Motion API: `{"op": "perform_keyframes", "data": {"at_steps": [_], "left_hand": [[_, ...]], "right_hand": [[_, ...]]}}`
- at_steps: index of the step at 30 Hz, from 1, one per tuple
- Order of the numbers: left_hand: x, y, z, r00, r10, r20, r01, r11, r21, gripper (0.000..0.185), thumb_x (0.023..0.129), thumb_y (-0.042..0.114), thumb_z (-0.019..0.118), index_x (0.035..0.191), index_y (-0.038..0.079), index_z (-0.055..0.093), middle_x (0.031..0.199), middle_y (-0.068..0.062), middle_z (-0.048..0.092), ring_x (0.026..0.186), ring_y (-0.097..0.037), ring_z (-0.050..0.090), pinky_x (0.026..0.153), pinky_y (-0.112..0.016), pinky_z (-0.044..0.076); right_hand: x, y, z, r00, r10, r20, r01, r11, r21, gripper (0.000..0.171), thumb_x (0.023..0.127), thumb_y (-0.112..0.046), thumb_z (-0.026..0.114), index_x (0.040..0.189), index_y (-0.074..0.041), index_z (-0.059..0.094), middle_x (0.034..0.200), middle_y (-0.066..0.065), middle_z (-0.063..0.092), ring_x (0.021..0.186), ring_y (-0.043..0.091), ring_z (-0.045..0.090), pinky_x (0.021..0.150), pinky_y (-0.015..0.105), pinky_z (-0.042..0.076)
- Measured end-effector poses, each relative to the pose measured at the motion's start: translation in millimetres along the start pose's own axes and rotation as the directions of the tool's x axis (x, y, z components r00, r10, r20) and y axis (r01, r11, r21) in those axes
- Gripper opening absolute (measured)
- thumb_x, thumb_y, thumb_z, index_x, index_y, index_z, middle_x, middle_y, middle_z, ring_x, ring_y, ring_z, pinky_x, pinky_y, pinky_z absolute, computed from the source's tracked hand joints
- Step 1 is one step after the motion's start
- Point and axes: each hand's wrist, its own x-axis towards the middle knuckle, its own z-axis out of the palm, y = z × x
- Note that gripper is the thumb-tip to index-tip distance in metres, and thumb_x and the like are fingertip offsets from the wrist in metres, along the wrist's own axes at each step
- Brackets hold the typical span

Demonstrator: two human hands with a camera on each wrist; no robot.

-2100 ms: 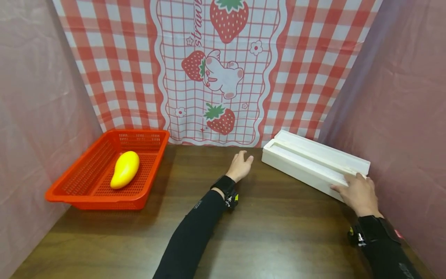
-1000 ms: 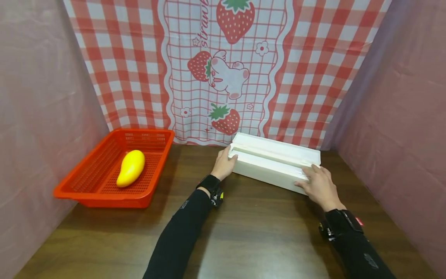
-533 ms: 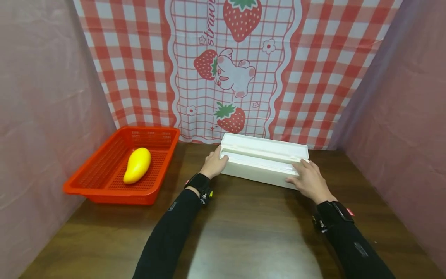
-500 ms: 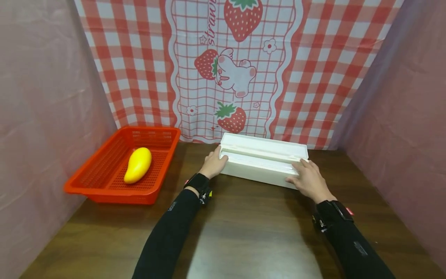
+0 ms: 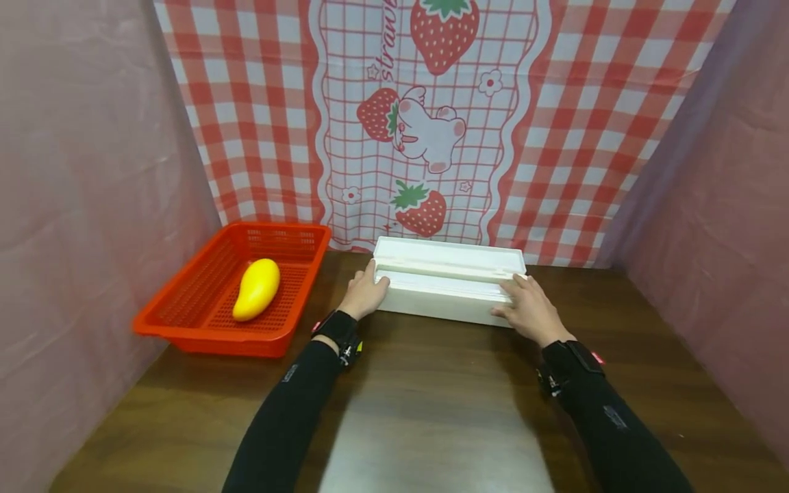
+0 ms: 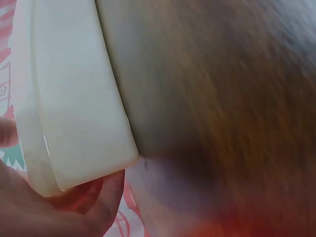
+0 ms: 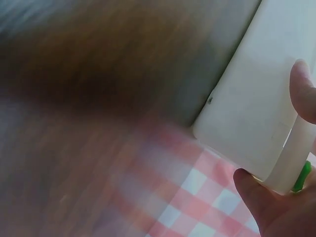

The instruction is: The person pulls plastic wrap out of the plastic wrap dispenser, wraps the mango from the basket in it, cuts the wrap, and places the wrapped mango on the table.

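Head view, clock read from the table's centre. Surface: 1 brown wood-grain table [image 5: 431, 383], glossy toward 6 o'clock. Room: 1 red-and-white checked cloth [image 5: 425, 123] hanging at 12 (strawberry print, lettering sideways); pale pink drapes [image 5: 92, 171] at 9 and 3. Near 12: 1 long white box [image 5: 444, 301], lid open at the back. Left hand [image 5: 364, 292] grips its 9 o'clock end; right hand [image 5: 533, 311] grips its 3 o'clock end. At 10: 1 red-orange basket [image 5: 216, 344] containing 1 yellow mango-shaped item [image 5: 256, 289].
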Motion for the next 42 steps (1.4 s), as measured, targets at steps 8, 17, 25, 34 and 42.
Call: {"op": "perform_keyframes", "data": {"at_steps": [8,17,25,34,42], "left_hand": [[1.4,-7.3,-6.5,0.999,0.032,-0.034,-0.032,0.999,-0.009,0.065,0.102,0.029,0.041,0.160,0.003,0.025,0.165,-0.016,0.014,0.143,-0.044,0.027,0.114,-0.059,0.030],[3.8,-9.5,-14.5,0.996,0.086,-0.014,-0.085,0.995,0.046,0.053,0.104,0.027,0.039,0.152,0.004,0.041,0.164,-0.010,0.022,0.139,-0.043,0.034,0.112,-0.058,0.032],[6.2,-5.5,-14.0,0.995,0.095,-0.008,-0.094,0.990,0.104,0.045,0.105,0.027,0.040,0.145,0.010,0.051,0.161,-0.009,0.028,0.134,-0.042,0.040,0.108,-0.060,0.036],[13.9,-2.4,-10.5,0.998,0.056,-0.001,-0.055,0.984,0.169,0.047,0.104,0.026,0.037,0.146,0.014,0.051,0.162,-0.007,0.025,0.134,-0.042,0.038,0.103,-0.064,0.039],[23.6,-0.9,-8.6,0.999,0.041,0.001,-0.041,0.985,0.167,0.051,0.101,0.026,0.037,0.148,0.015,0.051,0.163,-0.006,0.024,0.134,-0.043,0.037,0.101,-0.064,0.040]], "right_hand": [[15,-6,9,1.000,0.021,0.014,-0.021,1.000,0.007,0.070,0.092,-0.028,0.076,0.147,0.005,0.048,0.153,0.038,0.034,0.146,0.053,0.024,0.121,0.057,0.013],[26,-8,11,0.999,0.047,0.005,-0.048,0.997,0.056,0.068,0.089,-0.026,0.080,0.140,0.007,0.051,0.150,0.032,0.040,0.146,0.051,0.024,0.117,0.061,0.021],[28,-7,9,0.997,0.066,0.049,-0.069,0.997,0.046,0.068,0.091,-0.029,0.078,0.143,0.006,0.050,0.155,0.036,0.031,0.146,0.054,0.020,0.115,0.066,0.022],[30,-12,4,0.991,0.082,0.109,-0.084,0.996,0.019,0.070,0.095,-0.032,0.073,0.150,0.001,0.045,0.158,0.033,0.026,0.146,0.053,0.018,0.103,0.076,0.032],[42,-6,-1,0.970,0.132,0.203,-0.143,0.989,0.038,0.076,0.095,-0.038,0.071,0.156,-0.006,0.038,0.160,0.029,0.019,0.145,0.052,0.013,0.099,0.078,0.030]]}}
